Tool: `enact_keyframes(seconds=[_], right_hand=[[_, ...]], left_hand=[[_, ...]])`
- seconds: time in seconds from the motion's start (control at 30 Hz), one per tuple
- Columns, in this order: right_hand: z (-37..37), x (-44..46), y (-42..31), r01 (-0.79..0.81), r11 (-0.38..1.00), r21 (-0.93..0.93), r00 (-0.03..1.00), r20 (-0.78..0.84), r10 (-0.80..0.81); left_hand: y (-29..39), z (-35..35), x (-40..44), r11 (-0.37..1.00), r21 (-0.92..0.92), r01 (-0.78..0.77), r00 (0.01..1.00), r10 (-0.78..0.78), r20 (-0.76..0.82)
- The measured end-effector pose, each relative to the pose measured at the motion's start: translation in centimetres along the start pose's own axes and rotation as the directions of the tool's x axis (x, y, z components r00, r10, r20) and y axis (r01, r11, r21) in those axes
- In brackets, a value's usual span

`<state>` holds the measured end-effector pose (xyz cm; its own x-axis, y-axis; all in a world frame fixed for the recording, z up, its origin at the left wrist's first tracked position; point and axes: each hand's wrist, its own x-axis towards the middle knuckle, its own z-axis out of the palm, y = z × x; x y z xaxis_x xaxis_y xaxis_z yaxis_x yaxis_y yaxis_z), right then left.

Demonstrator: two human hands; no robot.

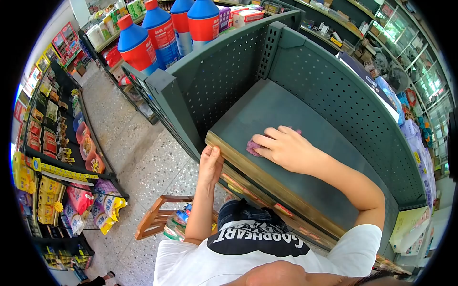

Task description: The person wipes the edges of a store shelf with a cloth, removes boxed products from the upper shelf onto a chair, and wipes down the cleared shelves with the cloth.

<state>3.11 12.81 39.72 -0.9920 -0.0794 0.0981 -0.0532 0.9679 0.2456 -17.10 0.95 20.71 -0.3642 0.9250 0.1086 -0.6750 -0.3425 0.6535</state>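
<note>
My right hand (286,148) presses a crumpled purple cloth (253,147) against the dark grey shelf board (267,107). Its fingers are bent over the cloth, and part of the cloth is hidden beneath them. At the shelf's front left corner, my left hand (211,164) grips the end of the brownish front strip (238,159), thumb on top. The strip runs along the whole front edge of the shelf. Perforated grey panels (334,78) rise at the back and side of the board.
Blue and red bottles (140,45) stand beyond the side panel. A wooden chair (160,217) holding packets is at lower left, on the speckled floor (143,148). Stocked shelves (52,119) line the left side. Purple packages (417,143) lie behind the right panel.
</note>
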Motion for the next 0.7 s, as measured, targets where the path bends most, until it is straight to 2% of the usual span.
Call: enact_keyframes(seconds=[0.43,0.7], right_hand=[[2.9,4.9,2.1,-0.036,0.989,-0.143,0.995,-0.095,0.022],[5.4,8.9,4.6,-0.068,0.994,-0.09,0.983,-0.175,0.051]], left_hand=[[-0.1,0.0,0.0,0.997,0.073,-0.006,1.0,0.005,0.023],[-0.5,-0.4,0.1,0.997,0.069,-0.024,1.0,0.023,0.016]])
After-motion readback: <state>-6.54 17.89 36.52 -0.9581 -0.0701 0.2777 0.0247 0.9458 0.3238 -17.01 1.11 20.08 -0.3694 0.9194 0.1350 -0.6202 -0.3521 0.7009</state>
